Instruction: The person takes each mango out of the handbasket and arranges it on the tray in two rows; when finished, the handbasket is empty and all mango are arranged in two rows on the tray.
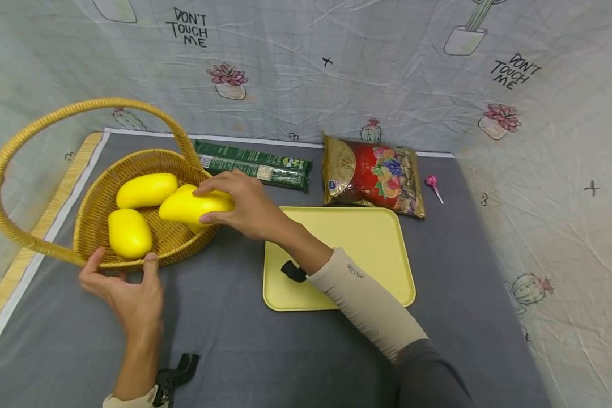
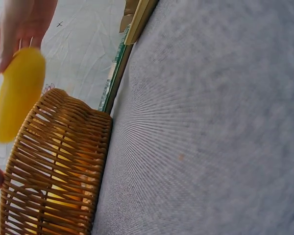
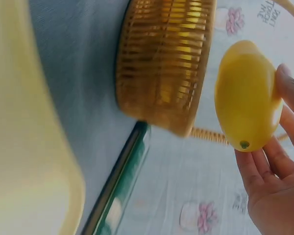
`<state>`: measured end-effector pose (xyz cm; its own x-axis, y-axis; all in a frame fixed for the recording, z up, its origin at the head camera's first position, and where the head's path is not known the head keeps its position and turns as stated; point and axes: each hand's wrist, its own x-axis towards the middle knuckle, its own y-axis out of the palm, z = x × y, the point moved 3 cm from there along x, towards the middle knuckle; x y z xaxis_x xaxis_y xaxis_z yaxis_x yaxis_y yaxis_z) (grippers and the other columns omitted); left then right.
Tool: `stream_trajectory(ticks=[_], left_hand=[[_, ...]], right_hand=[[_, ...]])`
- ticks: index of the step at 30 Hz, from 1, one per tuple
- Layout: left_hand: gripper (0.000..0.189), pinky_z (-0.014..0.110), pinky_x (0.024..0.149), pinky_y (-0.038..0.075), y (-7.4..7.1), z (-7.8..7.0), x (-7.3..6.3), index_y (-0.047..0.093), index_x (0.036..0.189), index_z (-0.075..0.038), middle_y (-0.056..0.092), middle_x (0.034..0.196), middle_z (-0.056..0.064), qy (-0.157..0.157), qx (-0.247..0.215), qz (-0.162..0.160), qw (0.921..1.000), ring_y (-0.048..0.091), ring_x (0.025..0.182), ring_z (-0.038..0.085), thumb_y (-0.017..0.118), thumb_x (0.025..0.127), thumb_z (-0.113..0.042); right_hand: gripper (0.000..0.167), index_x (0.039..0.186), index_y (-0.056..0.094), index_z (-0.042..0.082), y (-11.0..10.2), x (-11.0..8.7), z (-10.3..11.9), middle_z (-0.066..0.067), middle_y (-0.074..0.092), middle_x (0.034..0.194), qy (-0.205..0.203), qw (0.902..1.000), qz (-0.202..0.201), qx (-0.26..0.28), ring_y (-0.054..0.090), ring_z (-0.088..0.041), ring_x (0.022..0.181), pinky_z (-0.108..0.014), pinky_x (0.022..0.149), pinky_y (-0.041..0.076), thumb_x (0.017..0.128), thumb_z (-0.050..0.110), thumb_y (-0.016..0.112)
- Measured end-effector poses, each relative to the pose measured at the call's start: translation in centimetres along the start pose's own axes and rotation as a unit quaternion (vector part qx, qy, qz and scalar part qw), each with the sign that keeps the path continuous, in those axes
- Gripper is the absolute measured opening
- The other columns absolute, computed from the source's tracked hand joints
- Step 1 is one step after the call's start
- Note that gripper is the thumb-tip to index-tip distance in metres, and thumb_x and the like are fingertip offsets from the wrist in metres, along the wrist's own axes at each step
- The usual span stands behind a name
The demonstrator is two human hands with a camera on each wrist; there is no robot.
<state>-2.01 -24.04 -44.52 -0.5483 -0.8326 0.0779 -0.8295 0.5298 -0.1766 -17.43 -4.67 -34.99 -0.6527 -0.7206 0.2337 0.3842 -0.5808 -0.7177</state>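
Note:
A yellow mango [image 1: 191, 205] is in my right hand [image 1: 252, 207], pinched between thumb and fingers over the right side of the wicker basket [image 1: 183, 252]. The right wrist view shows this mango [image 3: 247, 98] raised above the basket's rim, its green stem spot toward the camera. Inside the basket lie a mango [image 1: 147, 190] at the back and another mango [image 1: 130, 233] at the front; more yellow shows beneath the held one. With thumb and fingers spread along it, my left hand [image 1: 127, 289] grips the basket's near rim. The tall handle [image 1: 10, 147] leans left.
Behind the basket lies a long green packet [image 1: 257, 164]. A yellow tray [image 1: 357, 255] sits right of centre, under my right forearm. Beyond it are a gold-and-red candy bag [image 1: 372, 175] and a pink lollipop [image 1: 432, 182]. A printed cloth hangs at the back.

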Motion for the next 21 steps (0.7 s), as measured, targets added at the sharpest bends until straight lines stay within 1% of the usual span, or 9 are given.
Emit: stream_trajectory(ticks=[5, 10, 13, 17, 20, 21], left_hand=[[0.072, 0.034, 0.114, 0.024, -0.1, 0.1, 0.0, 0.033, 0.151, -0.023, 0.021, 0.157, -0.003, 0.001, 0.001, 0.0, 1.0, 0.024, 0.148, 0.011, 0.075, 0.094, -0.014], [0.072, 0.034, 0.114, 0.024, 0.0, 0.1, 0.0, 0.033, 0.151, -0.023, 0.021, 0.157, -0.003, 0.006, -0.003, 0.0, 1.0, 0.024, 0.148, 0.009, 0.075, 0.094, -0.014], [0.071, 0.034, 0.114, 0.024, 0.0, 0.1, 0.0, 0.033, 0.151, -0.023, 0.021, 0.157, -0.002, 0.007, -0.005, 0.0, 1.0, 0.024, 0.148, 0.009, 0.075, 0.094, -0.014], [0.071, 0.035, 0.115, 0.024, 0.1, -0.1, -0.1, 0.033, 0.151, -0.023, 0.021, 0.157, -0.002, 0.004, -0.004, -0.001, 1.0, 0.024, 0.148, 0.008, 0.074, 0.094, -0.013], [0.071, 0.035, 0.116, 0.024, 0.1, -0.2, -0.1, 0.033, 0.151, -0.023, 0.021, 0.157, -0.002, -0.001, -0.003, -0.002, 1.0, 0.023, 0.149, 0.007, 0.074, 0.094, -0.013], [0.071, 0.035, 0.116, 0.024, 0.1, -0.2, -0.1, 0.033, 0.151, -0.023, 0.021, 0.157, -0.002, -0.002, -0.002, -0.002, 1.0, 0.023, 0.149, 0.007, 0.074, 0.094, -0.013]], right_hand=[[0.05, 0.136, 0.073, 0.022, -1.5, -1.9, -1.7, 0.004, 0.067, 0.144, 0.037, 0.9992, -0.015, 0.0, 0.056, -0.014, 0.135, -0.031, 0.11, 0.043, 0.089, 0.035, 0.086], [0.047, 0.132, 0.075, 0.021, -2.9, -4.2, -3.9, 0.003, 0.071, 0.139, 0.056, 0.9975, -0.043, 0.0, 0.06, -0.016, 0.133, -0.035, 0.112, 0.045, 0.087, 0.03, 0.088], [0.047, 0.131, 0.076, 0.019, -3.6, -5.6, -5.3, 0.002, 0.072, 0.136, 0.065, 0.9964, -0.054, -0.002, 0.062, -0.018, 0.129, -0.037, 0.11, 0.047, 0.087, 0.027, 0.089], [0.045, 0.129, 0.076, 0.018, -4.2, -7.4, -7.1, 0.001, 0.073, 0.133, 0.086, 0.9951, -0.049, 0.0, 0.064, -0.02, 0.122, -0.04, 0.104, 0.051, 0.087, 0.025, 0.089], [0.042, 0.128, 0.076, 0.018, -4.6, -8.5, -8.1, 0.001, 0.073, 0.131, 0.108, 0.9935, -0.037, -0.001, 0.063, -0.02, 0.118, -0.041, 0.102, 0.052, 0.088, 0.024, 0.088], [0.042, 0.128, 0.076, 0.018, -4.7, -8.8, -8.4, 0.001, 0.073, 0.131, 0.115, 0.9928, -0.032, -0.002, 0.063, -0.02, 0.118, -0.042, 0.104, 0.05, 0.088, 0.024, 0.088]])
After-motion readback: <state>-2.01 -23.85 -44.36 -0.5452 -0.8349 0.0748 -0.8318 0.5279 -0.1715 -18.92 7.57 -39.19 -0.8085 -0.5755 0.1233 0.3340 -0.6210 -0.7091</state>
